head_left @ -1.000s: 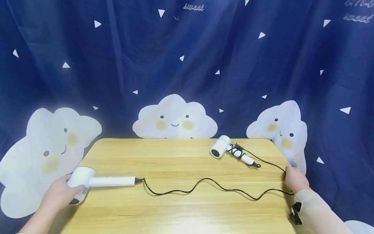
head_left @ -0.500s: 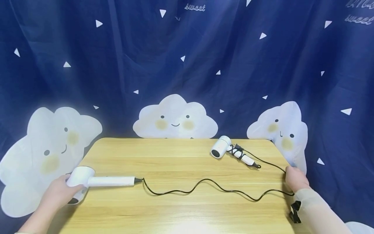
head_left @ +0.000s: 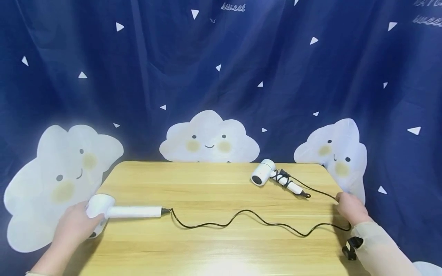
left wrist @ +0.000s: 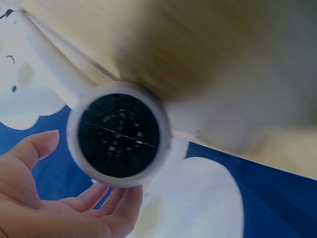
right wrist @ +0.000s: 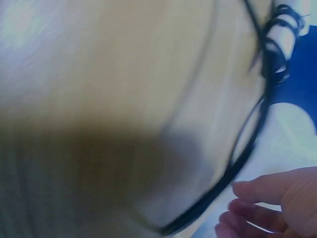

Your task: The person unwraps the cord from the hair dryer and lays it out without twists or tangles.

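In the head view a white hair dryer [head_left: 134,211] lies on the wooden table [head_left: 193,253] at the left. My left hand [head_left: 76,224] is beside its barrel; in the left wrist view, fingertips [left wrist: 131,196] reach the rim of the dark round end [left wrist: 119,136] while the thumb stands apart from it. The dryer's black cord [head_left: 246,210] runs in waves toward my right hand [head_left: 352,209] near the table's right edge. In the right wrist view, the cord passes beside the thumb tip [right wrist: 240,188]; nothing shows between the thumb and the bent fingers.
A second white hair dryer [head_left: 264,171], cord wound round its handle, lies at the back right. A black plug [head_left: 284,173] sits on that handle, and a cord leads from it toward my right hand. Behind the table hangs a blue curtain [head_left: 193,57] with cloud faces.
The head view has shifted slightly. My left hand covers more of the dryer's dark end. My right hand's fingertips show further forward beside the cord. Both dryers stay where they lie.
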Motion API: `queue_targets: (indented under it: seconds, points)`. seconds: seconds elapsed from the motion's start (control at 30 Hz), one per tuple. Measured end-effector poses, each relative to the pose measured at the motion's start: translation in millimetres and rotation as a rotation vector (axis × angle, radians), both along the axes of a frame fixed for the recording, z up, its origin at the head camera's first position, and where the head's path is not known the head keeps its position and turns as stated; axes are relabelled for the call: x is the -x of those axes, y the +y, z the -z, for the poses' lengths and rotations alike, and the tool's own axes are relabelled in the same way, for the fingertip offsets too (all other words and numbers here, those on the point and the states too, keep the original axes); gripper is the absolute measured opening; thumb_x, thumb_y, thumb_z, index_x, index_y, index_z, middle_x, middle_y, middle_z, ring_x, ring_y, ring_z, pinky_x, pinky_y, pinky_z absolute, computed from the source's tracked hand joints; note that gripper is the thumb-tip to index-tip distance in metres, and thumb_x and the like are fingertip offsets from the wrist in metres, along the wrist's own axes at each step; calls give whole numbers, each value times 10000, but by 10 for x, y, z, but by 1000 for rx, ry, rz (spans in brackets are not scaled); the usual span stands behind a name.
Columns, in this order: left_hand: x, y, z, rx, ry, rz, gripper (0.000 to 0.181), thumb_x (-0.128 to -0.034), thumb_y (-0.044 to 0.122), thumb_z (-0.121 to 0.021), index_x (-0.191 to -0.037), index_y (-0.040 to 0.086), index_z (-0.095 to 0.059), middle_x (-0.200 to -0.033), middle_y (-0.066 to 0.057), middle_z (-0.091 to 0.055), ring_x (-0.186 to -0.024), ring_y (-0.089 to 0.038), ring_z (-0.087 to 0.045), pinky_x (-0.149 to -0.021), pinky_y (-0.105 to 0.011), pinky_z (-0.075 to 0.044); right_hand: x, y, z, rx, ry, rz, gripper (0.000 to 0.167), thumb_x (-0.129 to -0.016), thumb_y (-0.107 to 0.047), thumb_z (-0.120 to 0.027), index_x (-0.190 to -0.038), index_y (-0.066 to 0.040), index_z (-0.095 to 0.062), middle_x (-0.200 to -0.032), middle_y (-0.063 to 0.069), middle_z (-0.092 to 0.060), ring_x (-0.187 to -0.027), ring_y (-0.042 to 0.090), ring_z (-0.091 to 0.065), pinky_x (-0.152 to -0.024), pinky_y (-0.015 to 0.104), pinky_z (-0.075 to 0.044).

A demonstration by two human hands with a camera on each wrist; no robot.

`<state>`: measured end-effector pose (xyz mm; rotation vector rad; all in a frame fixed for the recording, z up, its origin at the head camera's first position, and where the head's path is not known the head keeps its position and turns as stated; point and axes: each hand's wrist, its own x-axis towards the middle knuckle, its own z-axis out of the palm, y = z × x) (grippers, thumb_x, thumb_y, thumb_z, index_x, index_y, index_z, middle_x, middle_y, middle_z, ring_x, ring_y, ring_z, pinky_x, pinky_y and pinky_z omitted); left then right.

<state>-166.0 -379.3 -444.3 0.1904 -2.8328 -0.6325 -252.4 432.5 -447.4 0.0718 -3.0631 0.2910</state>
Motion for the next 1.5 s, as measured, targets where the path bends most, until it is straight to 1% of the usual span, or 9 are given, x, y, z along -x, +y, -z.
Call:
queue_targets:
  seconds: [0.07, 0.17, 0.33, 0.5, 0.6, 0.77, 1.07, 1.37, 1.5]
  points:
    - [7, 60, -34, 33, 19, -6, 622, -835, 276, -761, -1159, -206, -539, -1014, -406, -598, -851, -544, -580, -683, -627, -479, 1, -21, -28, 6, 22, -23, 60, -772, 43, -608, -799, -3, -636, -736, 140, -594, -659, 287, -525, -605, 450, -438]
    - [12, 159, -87, 65, 15, -22, 641, -855, 301, -734, -1205, -194, -524, -1085, -436, -559, -938, -605, -532, -738, -669, -458, 13, -61, -65, 20, 45, -57, 136, -725, 28, -657, -859, 48, -668, -812, 198, -664, -703, 345, -603, -655, 508, -496]
    - [25, 327, -179, 94, 24, 4, 596, -875, 292, -691, -1199, -184, -536, -1115, -445, -547, -998, -638, -498, -804, -693, -434, 25, -145, -151, 37, 38, -75, 194, -741, 27, -715, -922, 86, -673, -911, 264, -689, -810, 471, -637, -739, 588, -508]
    - [42, 475, -250, 112, 51, 54, 529, -871, 282, -681, -1148, -158, -584, -1103, -401, -591, -980, -621, -527, -811, -673, -442, 24, -239, -206, 30, 47, -99, 182, -748, 20, -730, -916, 70, -680, -888, 237, -694, -814, 444, -647, -760, 578, -515]
    - [62, 552, -298, 117, 32, 67, 572, -879, 302, -667, -1192, -166, -569, -1148, -402, -583, -1038, -621, -505, -857, -681, -425, 39, -298, -240, 26, 42, -121, 185, -756, 13, -730, -920, 76, -674, -869, 229, -687, -798, 413, -651, -752, 563, -521]
    - [91, 701, -369, 83, -5, 74, 630, -904, 324, -650, -1285, -161, -526, -1241, -410, -543, -1118, -625, -462, -891, -699, -418, 71, -385, -326, 44, -3, -125, 206, -778, 0, -724, -952, 97, -669, -867, 231, -681, -811, 408, -650, -754, 559, -522]
    - [172, 989, -388, 59, 47, 133, 576, -899, 282, -653, -1291, -127, -553, -1286, -389, -534, -1177, -600, -456, -949, -686, -400, 115, -490, -487, 58, -64, -124, 243, -803, -40, -733, -991, 97, -662, -866, 226, -664, -810, 407, -640, -760, 572, -513]
    - [340, 1387, -595, 38, 53, 214, 578, -905, 291, -651, -1327, -91, -548, -1332, -333, -545, -1251, -534, -462, -1040, -635, -365, 144, -576, -582, 73, -74, -140, 287, -813, -48, -744, -1033, 114, -656, -873, 202, -664, -823, 394, -637, -766, 573, -515]
    - [406, 1571, -627, 22, 49, 243, 571, -899, 285, -651, -1335, -71, -554, -1348, -312, -546, -1269, -521, -455, -1045, -622, -379, 155, -623, -632, 82, -72, -150, 303, -812, -63, -747, -1039, 117, -656, -877, 200, -669, -837, 397, -641, -777, 575, -516]
